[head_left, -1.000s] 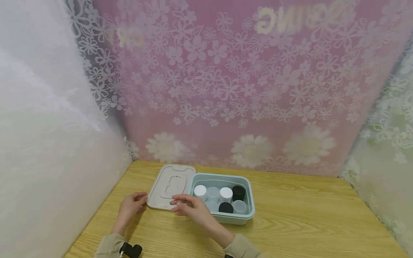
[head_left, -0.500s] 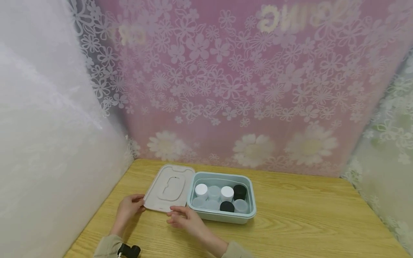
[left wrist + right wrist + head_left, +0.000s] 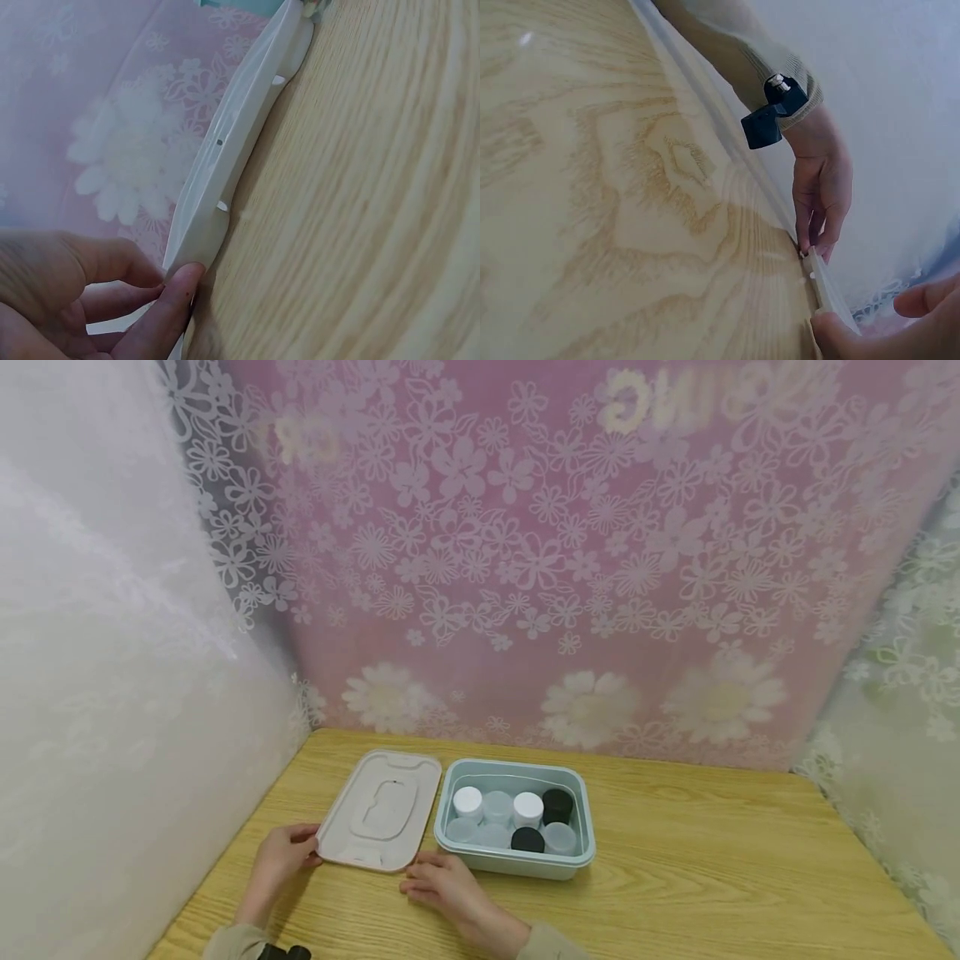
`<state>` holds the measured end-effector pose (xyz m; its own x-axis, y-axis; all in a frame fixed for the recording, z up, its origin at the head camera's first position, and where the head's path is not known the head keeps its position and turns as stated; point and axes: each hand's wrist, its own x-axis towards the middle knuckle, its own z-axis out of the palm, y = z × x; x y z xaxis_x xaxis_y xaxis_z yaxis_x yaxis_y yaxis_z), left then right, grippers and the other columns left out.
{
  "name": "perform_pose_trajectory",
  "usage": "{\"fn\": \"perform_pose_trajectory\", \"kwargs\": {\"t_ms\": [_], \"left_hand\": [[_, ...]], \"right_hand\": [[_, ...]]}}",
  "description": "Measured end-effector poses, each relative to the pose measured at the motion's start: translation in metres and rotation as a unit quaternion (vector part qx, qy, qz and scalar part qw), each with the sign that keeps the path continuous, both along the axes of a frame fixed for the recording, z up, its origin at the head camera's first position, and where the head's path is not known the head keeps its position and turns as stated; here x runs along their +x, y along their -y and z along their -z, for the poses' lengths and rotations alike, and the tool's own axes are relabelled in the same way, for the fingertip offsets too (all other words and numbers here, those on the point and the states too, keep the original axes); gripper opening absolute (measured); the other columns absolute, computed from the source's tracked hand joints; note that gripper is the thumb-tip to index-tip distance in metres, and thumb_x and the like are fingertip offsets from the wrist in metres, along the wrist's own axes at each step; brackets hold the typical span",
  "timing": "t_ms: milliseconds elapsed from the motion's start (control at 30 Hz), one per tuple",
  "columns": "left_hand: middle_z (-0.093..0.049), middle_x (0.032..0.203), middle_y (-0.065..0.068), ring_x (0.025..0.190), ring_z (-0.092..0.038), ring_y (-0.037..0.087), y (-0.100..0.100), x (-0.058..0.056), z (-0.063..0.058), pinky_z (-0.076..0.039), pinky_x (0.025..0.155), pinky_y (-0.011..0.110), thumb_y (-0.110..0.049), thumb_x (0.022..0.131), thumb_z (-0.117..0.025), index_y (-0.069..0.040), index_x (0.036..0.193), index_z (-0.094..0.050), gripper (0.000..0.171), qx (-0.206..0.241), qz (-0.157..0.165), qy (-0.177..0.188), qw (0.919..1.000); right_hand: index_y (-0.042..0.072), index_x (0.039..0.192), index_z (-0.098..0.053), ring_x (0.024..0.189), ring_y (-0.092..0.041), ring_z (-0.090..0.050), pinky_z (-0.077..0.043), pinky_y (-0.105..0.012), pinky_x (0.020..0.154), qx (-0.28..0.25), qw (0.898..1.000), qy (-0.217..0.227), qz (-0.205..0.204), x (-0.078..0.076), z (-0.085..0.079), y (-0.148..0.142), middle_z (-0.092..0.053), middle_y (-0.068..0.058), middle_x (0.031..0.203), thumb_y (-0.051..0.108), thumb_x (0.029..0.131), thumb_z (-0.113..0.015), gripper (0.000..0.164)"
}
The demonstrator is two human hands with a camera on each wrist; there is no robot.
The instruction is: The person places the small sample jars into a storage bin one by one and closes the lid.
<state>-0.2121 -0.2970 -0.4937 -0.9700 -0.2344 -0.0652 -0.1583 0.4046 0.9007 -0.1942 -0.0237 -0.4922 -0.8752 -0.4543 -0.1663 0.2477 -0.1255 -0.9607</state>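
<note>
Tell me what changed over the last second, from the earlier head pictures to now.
The white lid has slid left and toward the person, off the box's edge, and now lies on the table beside the teal box. The left hand holds its near-left corner; the right hand has drawn back to the lid's near edge. The box and the jars inside stayed put.
</note>
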Motion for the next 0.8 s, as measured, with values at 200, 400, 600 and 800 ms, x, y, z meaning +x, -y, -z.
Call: {"fn": "perform_pose_trajectory", "kwargs": {"t_ms": [200, 400, 600, 800], "left_hand": [[-0.07, 0.108, 0.031, 0.069, -0.07, 0.015, 0.008, 0.007, 0.002, -0.059, 0.063, 0.025, 0.006, 0.093, -0.052, 0.023, 0.125, -0.058, 0.036, 0.011, -0.007, 0.007, 0.9999], [-0.071, 0.106, 0.025, 0.073, -0.068, 0.011, 0.018, 0.017, -0.008, -0.06, 0.068, 0.025, 0.002, 0.096, -0.05, 0.024, 0.13, -0.054, 0.04, 0.066, -0.016, 0.014, 0.9976], [-0.064, 0.122, 0.032, 0.082, -0.068, 0.005, 0.026, 0.024, -0.023, -0.06, 0.076, 0.026, 0.004, 0.097, -0.048, 0.026, 0.135, -0.046, 0.044, 0.082, 0.0, 0.0, 0.9966], [-0.062, 0.131, 0.03, 0.085, -0.068, 0.001, 0.026, 0.027, -0.035, -0.06, 0.079, 0.026, 0.0, 0.098, -0.052, 0.021, 0.136, -0.049, 0.044, 0.069, -0.004, -0.011, 0.9975]], "right_hand": [[-0.03, 0.138, -0.034, 0.114, -0.037, -0.066, -0.054, -0.04, 0.1, -0.036, 0.999, 0.034, 0.003, 0.0, 0.002, 0.002, -0.061, -0.033, 0.123, -0.005, 0.101, -0.05, 0.047], [-0.028, 0.141, -0.033, 0.113, -0.034, -0.067, -0.052, -0.041, 0.103, -0.082, 0.996, 0.038, -0.02, 0.001, 0.0, 0.006, -0.064, -0.03, 0.12, -0.005, 0.101, -0.05, 0.048], [-0.023, 0.144, -0.034, 0.115, -0.034, -0.066, -0.052, -0.038, 0.102, -0.109, 0.993, 0.028, -0.032, 0.003, -0.012, 0.007, -0.063, -0.029, 0.122, -0.001, 0.1, -0.053, 0.052], [-0.019, 0.145, -0.037, 0.116, -0.034, -0.066, -0.054, -0.034, 0.1, -0.117, 0.992, 0.014, -0.035, 0.003, -0.03, 0.006, -0.062, -0.028, 0.125, 0.0, 0.1, -0.052, 0.052]]}}
